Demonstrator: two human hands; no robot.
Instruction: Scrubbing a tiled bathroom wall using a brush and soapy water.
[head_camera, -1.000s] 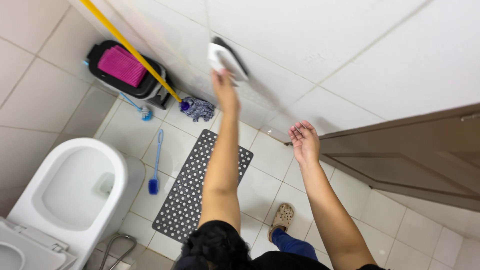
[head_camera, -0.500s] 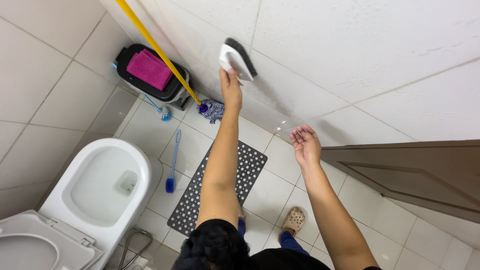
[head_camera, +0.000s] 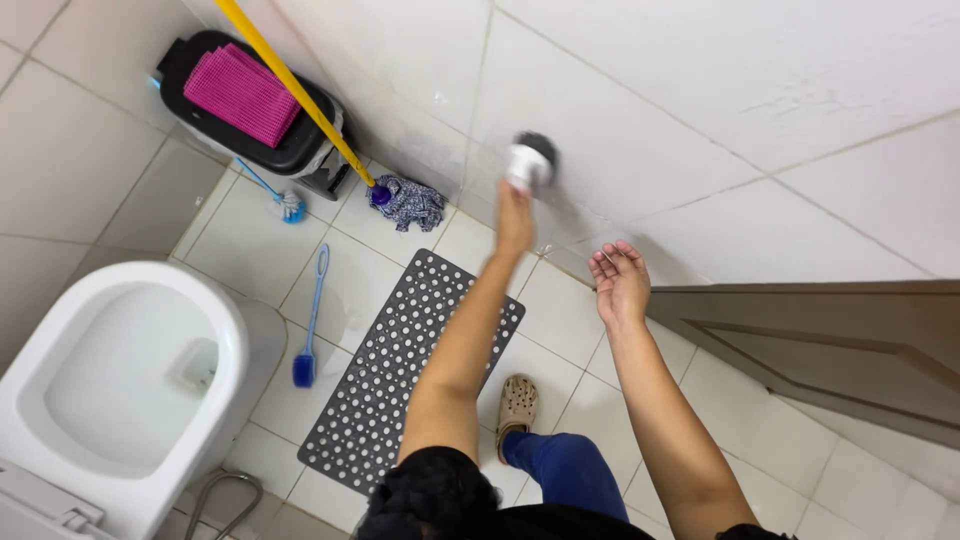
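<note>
The left hand (head_camera: 515, 215) is closed around a white scrub brush (head_camera: 528, 160) and presses it on the tiled wall (head_camera: 700, 110), far up near a tile line. The right hand (head_camera: 620, 285) is open and holds nothing, near the brown door (head_camera: 830, 340) edge. The dotted mat (head_camera: 400, 370) lies below, with a mop (head_camera: 405, 200), bucket (head_camera: 250, 100) and toilet (head_camera: 120, 380) to the left.

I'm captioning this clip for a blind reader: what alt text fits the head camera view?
A person's left hand presses a scrub brush against a white tiled wall, the right hand open beside it. Below lie a perforated grey floor mat, a toilet, a yellow-handled mop and a black bucket.
</note>
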